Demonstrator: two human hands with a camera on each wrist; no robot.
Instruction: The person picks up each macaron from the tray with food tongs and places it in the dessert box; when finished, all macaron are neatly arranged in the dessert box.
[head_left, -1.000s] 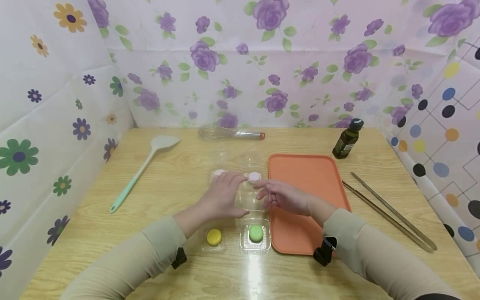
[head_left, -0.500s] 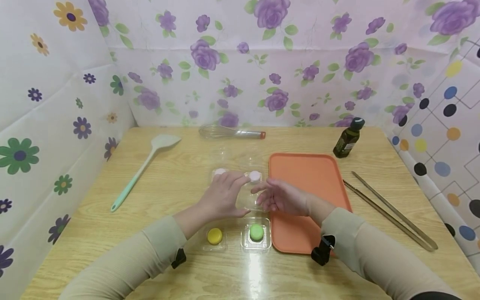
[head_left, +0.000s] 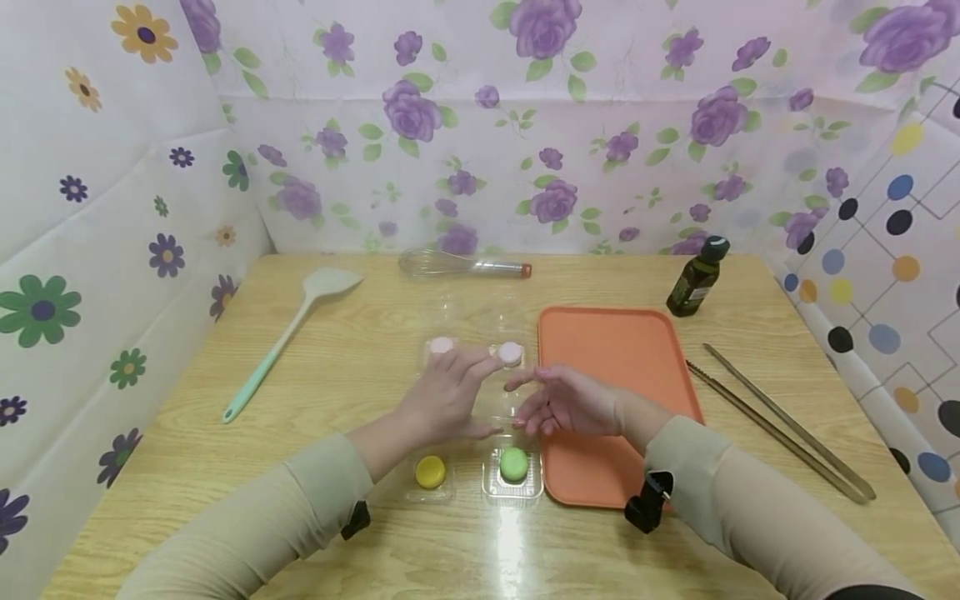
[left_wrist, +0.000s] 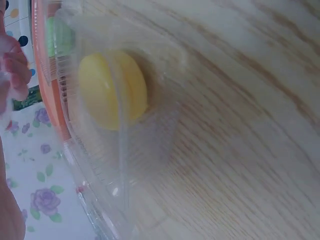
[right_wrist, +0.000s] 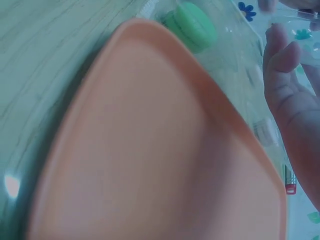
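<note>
My left hand point(head_left: 442, 400) and my right hand point(head_left: 573, 404) face each other over the middle of the table. Between their curled fingers is a thin clear plastic lid point(right_wrist: 306, 37), plainest in the right wrist view. Just below them a green macaron point(head_left: 513, 464) sits in a clear plastic box point(head_left: 512, 496). Under my left wrist lies a yellow macaron point(head_left: 431, 472) in a similar box, seen close in the left wrist view. Beyond the hands, two pale pink macarons point(head_left: 510, 353) stand in boxes whose lids are raised. My left hand partly covers the left pink one's box.
An orange tray point(head_left: 607, 342) lies under my right forearm. Metal tongs point(head_left: 780, 425) and a dark bottle point(head_left: 693, 279) are to its right. A whisk point(head_left: 465, 265) lies at the back, a pale spatula point(head_left: 292, 325) on the left. Patterned sheets wall the table.
My right hand's fingers have shifted slightly down and toward me, and the clear lid between the hands has tilted. My left hand has barely moved; the macarons stay put.
</note>
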